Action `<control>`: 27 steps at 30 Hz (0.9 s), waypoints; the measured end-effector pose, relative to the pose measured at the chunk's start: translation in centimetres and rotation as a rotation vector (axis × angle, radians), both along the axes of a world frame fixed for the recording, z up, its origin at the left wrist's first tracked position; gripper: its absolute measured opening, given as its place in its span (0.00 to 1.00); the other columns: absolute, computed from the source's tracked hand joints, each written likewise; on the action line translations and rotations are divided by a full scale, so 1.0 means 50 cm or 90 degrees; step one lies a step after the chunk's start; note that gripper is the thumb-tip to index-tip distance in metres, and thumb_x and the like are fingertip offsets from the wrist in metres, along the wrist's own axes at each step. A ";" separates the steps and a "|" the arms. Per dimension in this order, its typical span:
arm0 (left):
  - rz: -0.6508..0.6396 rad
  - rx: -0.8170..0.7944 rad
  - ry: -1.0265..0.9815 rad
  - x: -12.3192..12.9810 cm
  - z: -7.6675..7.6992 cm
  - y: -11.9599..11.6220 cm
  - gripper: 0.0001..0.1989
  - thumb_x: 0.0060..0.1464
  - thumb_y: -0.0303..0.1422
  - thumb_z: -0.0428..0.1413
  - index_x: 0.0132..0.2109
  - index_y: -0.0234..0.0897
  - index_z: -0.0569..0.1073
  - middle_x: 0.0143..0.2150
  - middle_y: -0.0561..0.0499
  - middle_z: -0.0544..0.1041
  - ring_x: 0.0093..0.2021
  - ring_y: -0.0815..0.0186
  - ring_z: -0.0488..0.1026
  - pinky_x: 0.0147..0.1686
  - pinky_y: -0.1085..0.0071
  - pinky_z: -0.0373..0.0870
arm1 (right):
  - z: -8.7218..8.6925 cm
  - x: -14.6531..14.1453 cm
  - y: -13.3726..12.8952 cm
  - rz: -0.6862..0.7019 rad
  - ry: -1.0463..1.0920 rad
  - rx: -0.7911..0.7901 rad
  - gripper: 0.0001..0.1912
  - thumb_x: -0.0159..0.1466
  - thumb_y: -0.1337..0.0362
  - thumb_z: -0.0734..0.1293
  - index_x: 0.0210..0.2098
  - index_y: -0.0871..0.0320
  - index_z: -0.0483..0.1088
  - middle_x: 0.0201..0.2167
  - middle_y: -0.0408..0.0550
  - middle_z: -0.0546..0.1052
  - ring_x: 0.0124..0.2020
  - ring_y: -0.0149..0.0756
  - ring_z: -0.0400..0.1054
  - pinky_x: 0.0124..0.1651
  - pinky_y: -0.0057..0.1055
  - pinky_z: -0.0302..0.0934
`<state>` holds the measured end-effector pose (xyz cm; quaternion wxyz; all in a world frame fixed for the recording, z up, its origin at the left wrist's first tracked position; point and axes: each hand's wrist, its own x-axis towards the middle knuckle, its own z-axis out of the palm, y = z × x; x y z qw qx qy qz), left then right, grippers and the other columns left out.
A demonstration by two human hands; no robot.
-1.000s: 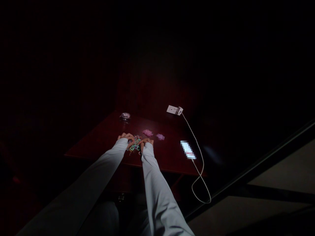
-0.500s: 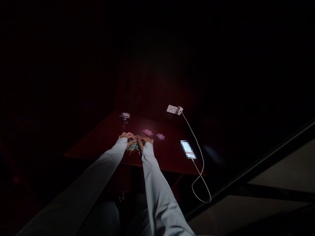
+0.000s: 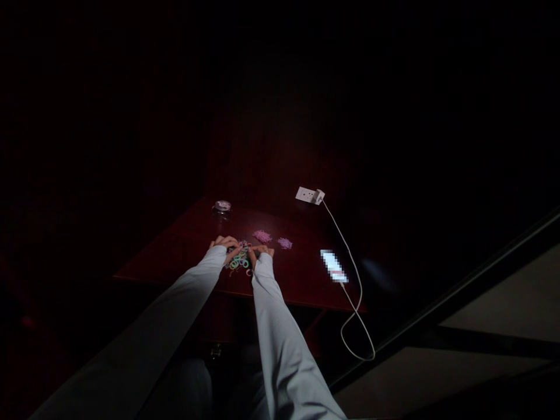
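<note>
A loose pile of small elastic hair bands (image 3: 238, 263), green, pink, yellow and other pale colours, lies near the table's front edge. My left hand (image 3: 224, 242) covers the pile's left side. Its fingers are bent, with the thumb near the fingertips; whatever they hold is too small to make out. Across from it, my right hand (image 3: 262, 251) is at the pile's right side, thumb and forefinger pinched at a small reddish band. Just beyond my right hand are two sorted heaps, a pink heap of bands (image 3: 262, 236) and a smaller purple heap of bands (image 3: 285, 243).
A round clear container (image 3: 223, 207) stands at the back left of the dark red table (image 3: 175, 256). To the right lies a lit phone (image 3: 334, 266), its white cable (image 3: 350, 251) running to a charger (image 3: 319, 196) in a wall socket (image 3: 305, 195). Surroundings are very dark.
My right hand's fingertips have shifted slightly to the right, and a reddish band now shows at them. My left hand has hardly moved. The heaps look the same.
</note>
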<state>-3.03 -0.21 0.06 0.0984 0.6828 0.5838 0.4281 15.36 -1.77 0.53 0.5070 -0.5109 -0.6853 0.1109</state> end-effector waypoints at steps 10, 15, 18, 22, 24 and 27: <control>-0.032 -0.007 -0.001 0.004 0.007 -0.009 0.07 0.62 0.40 0.65 0.37 0.46 0.87 0.52 0.48 0.87 0.56 0.49 0.75 0.58 0.52 0.67 | -0.006 0.006 0.022 0.022 -0.004 -0.025 0.08 0.71 0.58 0.74 0.35 0.50 0.84 0.38 0.49 0.80 0.50 0.46 0.70 0.57 0.40 0.69; -0.042 -0.019 0.007 0.000 0.009 -0.007 0.08 0.62 0.39 0.65 0.37 0.46 0.87 0.53 0.48 0.88 0.57 0.48 0.74 0.59 0.50 0.67 | -0.005 0.008 0.022 0.034 -0.015 -0.039 0.10 0.72 0.57 0.74 0.35 0.50 0.84 0.37 0.49 0.81 0.49 0.45 0.69 0.55 0.38 0.70; -0.042 -0.012 0.004 0.000 0.008 -0.006 0.09 0.63 0.40 0.64 0.37 0.46 0.87 0.53 0.47 0.87 0.57 0.48 0.75 0.59 0.50 0.68 | -0.011 0.004 0.020 0.021 -0.025 -0.022 0.10 0.73 0.57 0.73 0.35 0.51 0.83 0.38 0.49 0.81 0.49 0.45 0.69 0.55 0.38 0.69; -0.037 -0.015 -0.001 0.000 0.009 -0.005 0.11 0.63 0.43 0.63 0.36 0.46 0.87 0.52 0.48 0.88 0.56 0.49 0.75 0.58 0.51 0.69 | -0.023 0.002 0.027 0.010 -0.023 -0.011 0.11 0.74 0.58 0.71 0.37 0.51 0.83 0.39 0.50 0.81 0.50 0.45 0.70 0.55 0.37 0.69; -0.036 -0.015 -0.003 0.000 0.009 -0.005 0.12 0.63 0.44 0.63 0.35 0.46 0.87 0.52 0.48 0.88 0.55 0.49 0.75 0.58 0.51 0.69 | -0.027 0.004 0.036 0.022 -0.033 -0.037 0.09 0.73 0.58 0.72 0.36 0.51 0.83 0.39 0.50 0.81 0.50 0.45 0.70 0.55 0.38 0.69; -0.035 0.001 -0.009 0.000 0.008 -0.004 0.13 0.63 0.46 0.63 0.34 0.46 0.87 0.51 0.48 0.88 0.54 0.50 0.75 0.57 0.52 0.69 | -0.029 0.009 0.047 0.040 -0.050 -0.063 0.08 0.72 0.58 0.73 0.36 0.51 0.83 0.38 0.49 0.82 0.50 0.46 0.70 0.56 0.39 0.69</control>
